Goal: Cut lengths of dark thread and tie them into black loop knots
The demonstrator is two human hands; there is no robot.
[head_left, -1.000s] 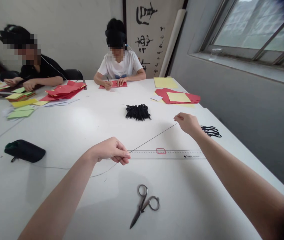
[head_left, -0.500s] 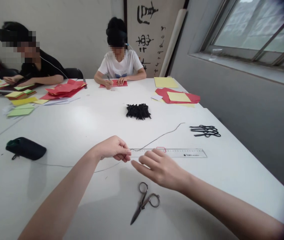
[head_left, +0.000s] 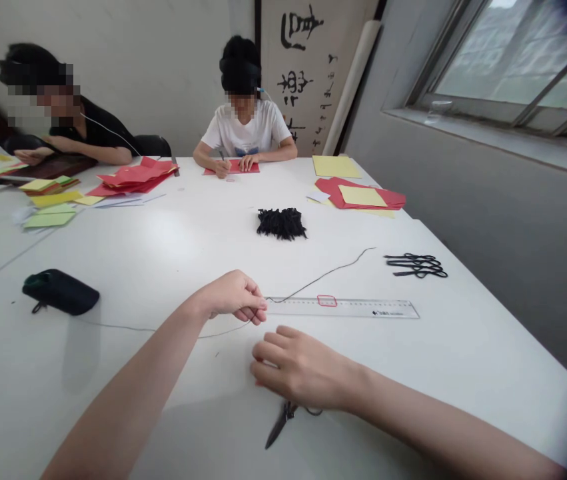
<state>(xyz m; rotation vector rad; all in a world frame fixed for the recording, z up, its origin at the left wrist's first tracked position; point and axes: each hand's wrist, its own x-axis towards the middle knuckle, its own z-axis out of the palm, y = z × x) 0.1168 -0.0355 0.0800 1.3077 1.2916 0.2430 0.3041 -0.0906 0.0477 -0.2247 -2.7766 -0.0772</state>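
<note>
My left hand (head_left: 233, 297) is closed in a pinch on a thin black cord (head_left: 323, 273) at the left end of a clear ruler (head_left: 353, 308). From the pinch the cord runs slack across the white table (head_left: 163, 267) toward the far right. My right hand (head_left: 296, 367) lies over the handles of a pair of metal scissors (head_left: 278, 425), fingers curled down on them; only the blades and part of a ring show. I cannot see whether the fingers have gripped the handles.
A pile of black cord pieces (head_left: 282, 223) lies mid-table, with several cut loops (head_left: 416, 265) to the right. A black pouch (head_left: 60, 292) sits at left. Red and yellow paper stacks (head_left: 358, 195) lie beyond. Two other people sit at the far side.
My right hand let go of the cord's far end, swung back toward me and came down on the scissors. The cord went slack. My left hand kept its pinch.
</note>
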